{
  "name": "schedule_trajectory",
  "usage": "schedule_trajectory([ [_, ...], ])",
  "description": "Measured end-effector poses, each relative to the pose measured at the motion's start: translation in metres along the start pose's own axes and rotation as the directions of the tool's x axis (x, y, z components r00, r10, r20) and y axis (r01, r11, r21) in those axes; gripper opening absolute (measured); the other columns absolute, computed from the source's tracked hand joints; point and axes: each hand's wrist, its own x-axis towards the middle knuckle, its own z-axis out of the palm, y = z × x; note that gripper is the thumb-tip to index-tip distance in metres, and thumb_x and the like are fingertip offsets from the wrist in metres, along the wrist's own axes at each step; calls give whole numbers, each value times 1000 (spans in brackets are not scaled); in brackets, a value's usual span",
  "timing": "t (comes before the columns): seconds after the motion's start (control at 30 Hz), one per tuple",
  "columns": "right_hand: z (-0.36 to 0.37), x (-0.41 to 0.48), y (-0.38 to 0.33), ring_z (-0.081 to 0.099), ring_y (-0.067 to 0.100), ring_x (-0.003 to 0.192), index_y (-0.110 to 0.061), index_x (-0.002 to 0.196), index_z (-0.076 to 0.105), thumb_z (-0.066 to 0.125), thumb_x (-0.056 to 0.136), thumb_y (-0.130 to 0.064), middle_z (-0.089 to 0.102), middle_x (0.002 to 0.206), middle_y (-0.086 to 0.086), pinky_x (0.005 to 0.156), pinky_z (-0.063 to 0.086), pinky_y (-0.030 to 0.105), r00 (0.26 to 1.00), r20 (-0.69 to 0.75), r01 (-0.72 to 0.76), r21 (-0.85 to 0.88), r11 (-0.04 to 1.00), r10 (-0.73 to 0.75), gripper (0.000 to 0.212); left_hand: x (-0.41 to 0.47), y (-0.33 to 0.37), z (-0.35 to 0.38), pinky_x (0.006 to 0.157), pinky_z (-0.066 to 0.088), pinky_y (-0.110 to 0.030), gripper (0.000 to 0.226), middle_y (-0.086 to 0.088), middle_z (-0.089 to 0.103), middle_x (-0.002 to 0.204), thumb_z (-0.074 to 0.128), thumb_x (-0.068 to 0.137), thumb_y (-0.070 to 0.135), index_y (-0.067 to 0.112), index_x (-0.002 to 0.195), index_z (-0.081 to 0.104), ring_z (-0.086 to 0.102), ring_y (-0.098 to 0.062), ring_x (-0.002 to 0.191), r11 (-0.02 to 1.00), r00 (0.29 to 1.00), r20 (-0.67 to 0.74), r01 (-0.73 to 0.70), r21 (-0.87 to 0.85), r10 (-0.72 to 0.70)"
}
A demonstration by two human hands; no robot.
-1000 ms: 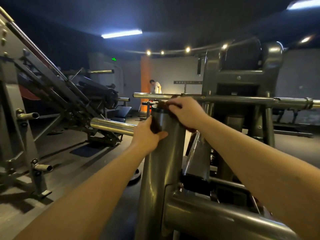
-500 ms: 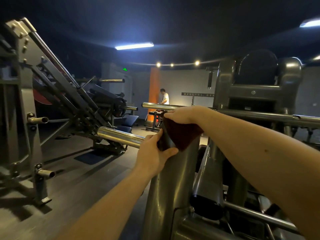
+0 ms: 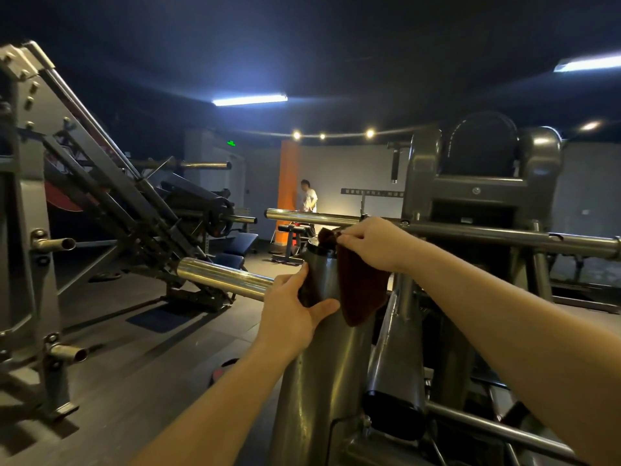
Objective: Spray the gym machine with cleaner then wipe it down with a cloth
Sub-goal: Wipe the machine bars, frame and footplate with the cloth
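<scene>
A dark brown cloth (image 3: 361, 287) hangs over the top of a thick grey upright post (image 3: 319, 364) of the gym machine (image 3: 477, 196). My right hand (image 3: 373, 242) pinches the cloth's upper edge at the post's cap. My left hand (image 3: 295, 307) grips the cloth's other end against the post's left side, thumb across the front. No spray bottle is in view.
A chrome weight peg (image 3: 221, 277) sticks out left from the post and a long steel bar (image 3: 470, 233) crosses behind my right hand. A slanted leg-press frame (image 3: 100, 183) fills the left. A person (image 3: 307, 196) stands far back by an orange pillar.
The view has tilted up and pulled back. My right hand has lifted the cloth, which now hangs lower down the right of the post. My left hand keeps its hold.
</scene>
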Motion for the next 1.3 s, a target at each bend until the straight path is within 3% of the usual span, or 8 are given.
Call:
schedule_trajectory([
  [0.3, 13, 6, -17, 58, 8, 81, -27, 93, 63, 45, 109, -35, 59, 82, -8, 85, 44, 28, 994, -63, 83, -81, 993, -88, 26, -12, 6, -2, 110, 48, -45, 72, 11, 49, 126, 79, 86, 45, 25, 149, 49, 49, -17, 124, 1000, 999, -47, -13, 17, 14],
  [0.47, 24, -47, 5, 64, 11, 98, -29, 134, 64, 45, 109, -36, 70, 108, -7, 90, 49, 25, 966, -232, 86, -132, 988, -115, 32, -24, 1, 0, 116, 42, -45, 80, 5, 44, 144, 78, 88, 43, 27, 156, 40, 40, -18, 136, 998, 997, -78, -5, 67, 11],
  [0.67, 28, -11, -5, 62, 9, 86, -21, 112, 67, 45, 109, -35, 65, 92, -5, 95, 56, 40, 961, -270, -51, 2, 999, 49, 27, -24, 1, -3, 116, 40, -49, 79, 5, 45, 142, 77, 89, 42, 29, 157, 40, 38, -17, 134, 999, 999, -46, -5, 52, 8],
  [0.8, 61, -38, 2, 65, 18, 113, -18, 128, 65, 45, 109, -28, 70, 118, 0, 105, 49, 32, 868, -493, -16, 93, 996, 60, 29, -36, -2, 2, 118, 38, -46, 79, 8, 41, 139, 77, 91, 31, 25, 158, 36, 40, -19, 135, 999, 998, -50, 29, 16, -29],
  [0.97, 113, -66, -3, 33, 12, 151, -18, 148, 51, 45, 109, -23, 44, 157, -3, 120, 21, 26, 724, -668, -5, 244, 970, 172, 40, -60, -27, 9, 112, 45, -48, 77, 12, 42, 130, 75, 92, 34, 33, 158, 34, 44, -16, 130, 996, 996, -33, 87, -8, -88],
  [1.1, 145, -90, 4, 44, 13, 144, -19, 144, 58, 47, 108, -25, 53, 151, -3, 122, 31, 33, 740, -643, -19, 274, 962, 198, 39, -62, -33, 10, 112, 46, -48, 79, 13, 44, 132, 76, 91, 30, 33, 158, 34, 45, -16, 130, 996, 996, -25, 84, -29, -85],
  [1.2, 158, -107, 12, 62, 13, 112, -19, 120, 72, 54, 104, -23, 70, 118, -6, 98, 54, 40, 743, -645, -40, 223, 974, 178, 24, -61, -38, 10, 111, 47, -51, 81, 14, 44, 133, 77, 90, 30, 36, 158, 34, 44, -16, 132, 996, 997, -10, 78, -49, -79],
  [1.3, 132, -99, 12, 58, 13, 112, -19, 111, 74, 60, 101, -19, 68, 110, -9, 98, 50, 37, 737, -651, -45, 218, 975, 180, 17, -62, -40, 12, 112, 46, -53, 81, 15, 43, 132, 76, 91, 31, 38, 158, 33, 43, -17, 133, 995, 997, -6, 81, -62, -81],
])
